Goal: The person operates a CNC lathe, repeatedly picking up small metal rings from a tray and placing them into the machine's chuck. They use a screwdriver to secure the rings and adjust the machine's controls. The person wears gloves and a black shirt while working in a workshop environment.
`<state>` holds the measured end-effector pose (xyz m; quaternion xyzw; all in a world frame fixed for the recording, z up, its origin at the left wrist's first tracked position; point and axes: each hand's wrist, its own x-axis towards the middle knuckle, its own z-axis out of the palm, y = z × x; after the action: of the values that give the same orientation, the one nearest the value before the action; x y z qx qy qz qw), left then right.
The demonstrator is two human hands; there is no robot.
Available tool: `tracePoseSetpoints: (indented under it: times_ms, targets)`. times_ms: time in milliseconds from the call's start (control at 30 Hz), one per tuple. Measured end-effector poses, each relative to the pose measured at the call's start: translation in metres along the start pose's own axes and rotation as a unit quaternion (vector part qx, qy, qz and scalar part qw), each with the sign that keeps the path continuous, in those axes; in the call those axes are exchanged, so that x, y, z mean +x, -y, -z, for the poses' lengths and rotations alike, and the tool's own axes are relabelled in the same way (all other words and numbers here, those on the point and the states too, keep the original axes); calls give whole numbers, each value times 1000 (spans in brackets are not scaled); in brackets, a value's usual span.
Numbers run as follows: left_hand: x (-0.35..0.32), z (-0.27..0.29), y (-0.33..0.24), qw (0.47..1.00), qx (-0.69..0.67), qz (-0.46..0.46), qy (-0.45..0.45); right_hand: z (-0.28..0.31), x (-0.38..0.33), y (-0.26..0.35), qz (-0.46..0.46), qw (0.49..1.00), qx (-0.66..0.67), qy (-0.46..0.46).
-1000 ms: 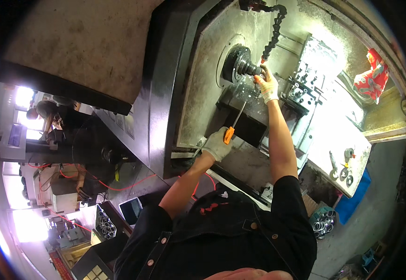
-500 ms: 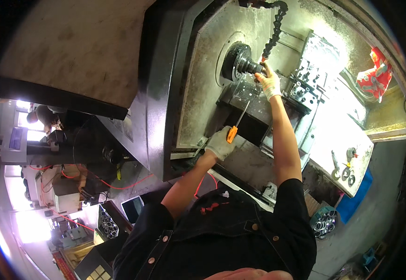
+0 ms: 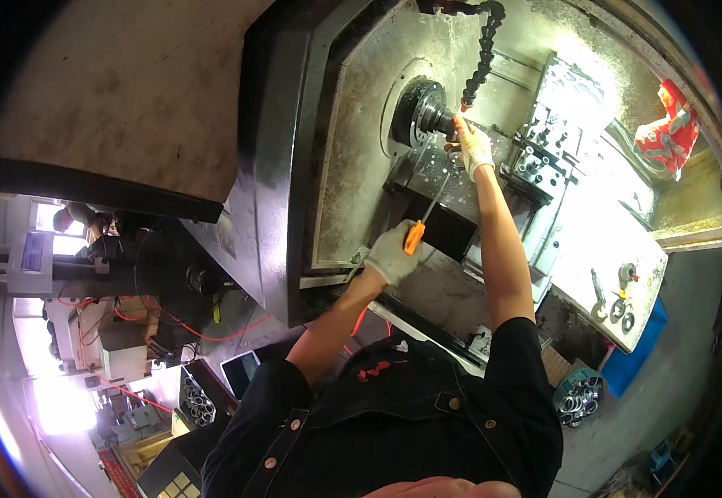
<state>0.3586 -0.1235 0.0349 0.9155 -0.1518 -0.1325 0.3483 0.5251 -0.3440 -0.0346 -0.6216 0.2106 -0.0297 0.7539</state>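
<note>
Stepped spindle end [image 3: 436,119], metallic, with a dark round flange [image 3: 412,109] behind it. Juts from the pale enclosure wall [image 3: 346,178] of the machine, toward the gloved right hand [image 3: 475,151]. At the free end, fingers and thumb, seemingly touching; impossible to make out whether closed round it or only resting against it. Lower down, in the gloved left hand [image 3: 390,256], an orange-handled tool [image 3: 413,237], with digits wrapped round the handle. Points up and slightly right with its thin shaft, short of the spindle end and apart from it.

Judging by this pose, a step of handling or feeling at the spindle end, with the tool held to one side. Seems to call next for a sure right-hand hold there, and for keeping the tool's tip clear of those fingers.

Above, a black jointed hose [image 3: 484,62], with its tip near the right hand. To the right, small ring-like parts [image 3: 532,162] on the machine's carriage. Farther right, a bright tabletop [image 3: 593,241] bearing a wrench-like tool [image 3: 598,290] and dark rings [image 3: 618,310]. Low right, a teal basket [image 3: 574,379] of metal rings, near a blue sheet [image 3: 639,353].
</note>
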Motion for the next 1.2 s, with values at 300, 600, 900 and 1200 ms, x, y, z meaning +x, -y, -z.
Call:
tracePoseSetpoints:
  times_ms: [300,600,900,1200]
  targets:
    - [-132,71,7,979,-200,-44,24,5,-6,-7,131,988,-83,14]
    - [-201,145,6,939,-329,80,-61,8,-19,12,58,986,-156,20]
    - [-188,246,26,960,-44,-49,-274,11,-10,-3,46,989,-138,-30]
    - [-108,302,30,891,245,-250,-290,15,2,4,3,998,-53,23]
